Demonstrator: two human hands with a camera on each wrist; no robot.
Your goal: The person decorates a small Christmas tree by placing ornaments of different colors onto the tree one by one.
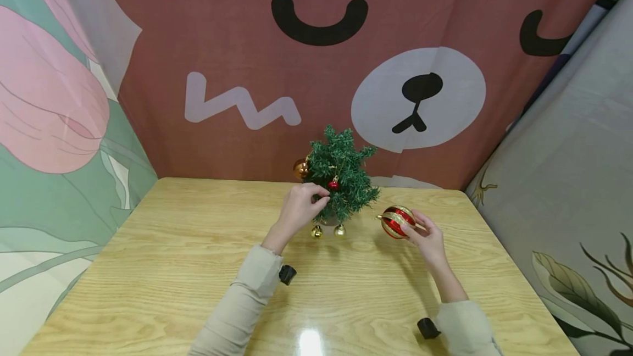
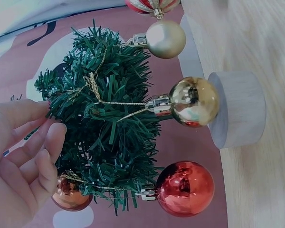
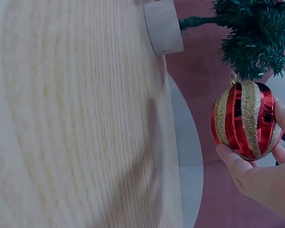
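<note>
A small green Christmas tree [image 1: 342,172] stands near the table's back edge on a round pale base [image 2: 240,109]. My left hand [image 1: 303,203] is at its front, thumb and forefinger pinching a branch tip. In my right hand [image 1: 426,238] I grip a red-and-gold striped bauble [image 3: 247,121], held above the table just right of the tree, its gold cap facing the tree. Around the branches hang a shiny gold bauble [image 2: 194,102], a matte gold bauble [image 2: 166,39], a red bauble [image 2: 185,189], an orange-brown bauble [image 1: 300,168] and a small red ornament [image 1: 334,184].
The wooden table [image 1: 198,268] has a light grain and a bright reflection near its front. Behind it hangs a brown cloth [image 1: 237,153] with a cartoon face. A floral cloth [image 1: 559,191] borders the right side and another patterned cloth [image 1: 54,98] the left.
</note>
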